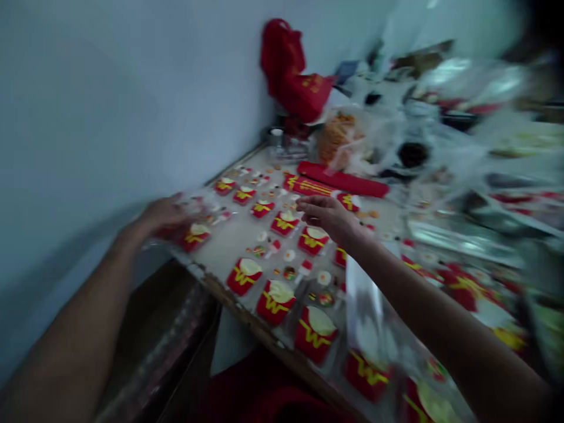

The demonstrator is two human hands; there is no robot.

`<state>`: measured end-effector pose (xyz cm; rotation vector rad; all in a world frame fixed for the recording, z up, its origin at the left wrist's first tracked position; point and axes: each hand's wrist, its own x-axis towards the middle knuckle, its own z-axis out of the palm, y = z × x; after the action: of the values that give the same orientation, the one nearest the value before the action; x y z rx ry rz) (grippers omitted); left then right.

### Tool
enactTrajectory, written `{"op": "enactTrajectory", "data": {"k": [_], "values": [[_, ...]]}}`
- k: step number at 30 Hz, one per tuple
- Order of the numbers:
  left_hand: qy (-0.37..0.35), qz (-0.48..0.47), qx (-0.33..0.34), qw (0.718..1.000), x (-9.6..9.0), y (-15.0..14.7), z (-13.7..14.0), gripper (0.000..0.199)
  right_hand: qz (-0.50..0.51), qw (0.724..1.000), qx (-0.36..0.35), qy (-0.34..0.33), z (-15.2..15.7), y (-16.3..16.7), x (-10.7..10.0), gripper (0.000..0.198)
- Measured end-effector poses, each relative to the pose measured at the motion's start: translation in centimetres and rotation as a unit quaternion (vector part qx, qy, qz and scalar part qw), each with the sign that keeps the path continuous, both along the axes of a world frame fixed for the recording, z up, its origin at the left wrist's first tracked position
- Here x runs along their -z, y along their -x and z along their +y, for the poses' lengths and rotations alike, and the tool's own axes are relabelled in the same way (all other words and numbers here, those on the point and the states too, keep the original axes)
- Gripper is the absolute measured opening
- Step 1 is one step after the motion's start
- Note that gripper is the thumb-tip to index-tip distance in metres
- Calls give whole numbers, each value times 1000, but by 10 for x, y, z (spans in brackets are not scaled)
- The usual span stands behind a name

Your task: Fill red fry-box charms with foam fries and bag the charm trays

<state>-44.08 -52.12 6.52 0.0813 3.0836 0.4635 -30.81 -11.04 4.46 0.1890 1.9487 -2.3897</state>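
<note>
At the table's left edge my left hand (163,216), blurred, is closed around clear plastic packets (200,205). A red fries-box-shaped piece (194,236) with a yellow zigzag and cream top shows beside its fingers. My right hand (328,216) hovers over the middle of the table, fingers stretched out and nothing visible in them. Below it lie rows of similar clear packets with red fries-box pieces (275,302) and small white, red and multicoloured parts (304,270). Just beyond its fingers is a red strip (308,185) with yellow markings.
A rolled red piece (343,179) lies behind the rows, near a clear bag of orange-brown items (341,138). A red bag (295,76) stands by the wall. Many plastic bags (467,82) crowd the right. Below the worn table edge (247,320) is a dark opening.
</note>
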Motion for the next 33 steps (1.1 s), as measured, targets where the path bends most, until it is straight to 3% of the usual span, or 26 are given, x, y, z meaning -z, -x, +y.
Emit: {"op": "enactTrajectory", "data": {"k": [2,4,5,6,9,11,14,17,20,23,26,28,30,33], "values": [[23,85,33,996,13,-8,43,77,22,998,41,-33,43,-24,-10,38],[-50,165,115,978,27,-47,115,48,51,990,108,-78,80,-49,-20,33],[-85,129,179,972,34,-75,158,38,61,982,148,-96,95,-60,-25,30],[-79,47,274,957,39,-105,201,39,68,975,183,-108,107,-70,-28,28],[31,-23,326,945,54,-172,315,65,66,967,220,-107,124,-95,-34,26],[58,-38,329,942,62,-187,360,70,56,972,202,-102,124,-108,-33,29],[37,-37,316,947,69,-187,377,54,44,974,181,-126,119,-124,-23,32],[19,-21,296,955,66,-189,362,33,53,973,147,-173,115,-127,-14,31],[-33,28,270,962,58,-193,327,32,92,964,113,-222,110,-114,-16,28],[-276,80,167,943,51,-188,257,26,161,939,118,-279,90,-85,-23,27],[-507,72,-46,857,43,-172,159,24,253,902,64,-343,44,-47,-15,23],[-579,94,-166,793,39,-159,96,26,329,856,-85,-389,0,-22,1,29],[-612,111,-246,744,37,-146,47,27,377,778,-251,-435,-45,-1,20,51],[-631,96,-287,715,42,-127,5,26,365,674,-411,-493,-96,19,39,86]]}}
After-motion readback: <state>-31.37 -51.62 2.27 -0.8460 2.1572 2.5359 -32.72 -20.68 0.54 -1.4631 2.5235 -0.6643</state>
